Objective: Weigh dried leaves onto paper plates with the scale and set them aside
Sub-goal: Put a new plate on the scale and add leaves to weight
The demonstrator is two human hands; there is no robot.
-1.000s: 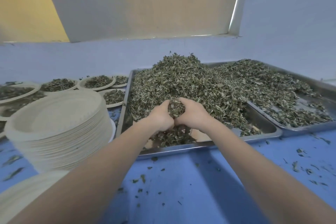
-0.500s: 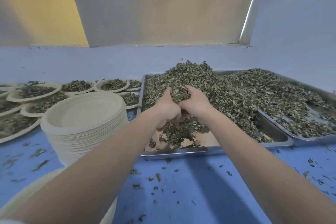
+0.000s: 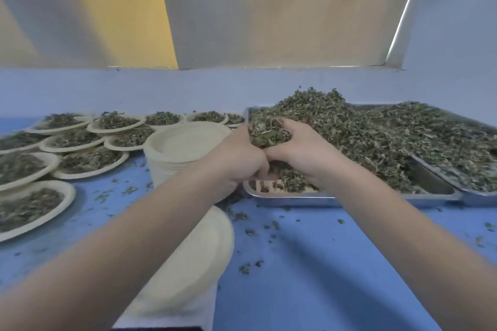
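Observation:
My left hand (image 3: 239, 161) and my right hand (image 3: 298, 153) are cupped together around a clump of dried leaves (image 3: 265, 134), lifted above the near left corner of a steel tray (image 3: 322, 197). That tray holds a big heap of dried leaves (image 3: 349, 131). An empty paper plate (image 3: 199, 255) lies near me under my left forearm, on a white base that may be the scale (image 3: 199, 309). A tall stack of empty paper plates (image 3: 183, 148) stands just left of the tray.
Several filled paper plates (image 3: 88, 161) cover the blue table at the left and back. A second steel tray (image 3: 478, 196) of leaves overlaps the first at the right. Loose leaf bits (image 3: 269, 228) litter the blue table (image 3: 322, 263) in front of the trays.
Both hands have lifted the clump of leaves up out of the heap and shifted it leftward. The view has swung left, showing more filled plates and the near empty plate.

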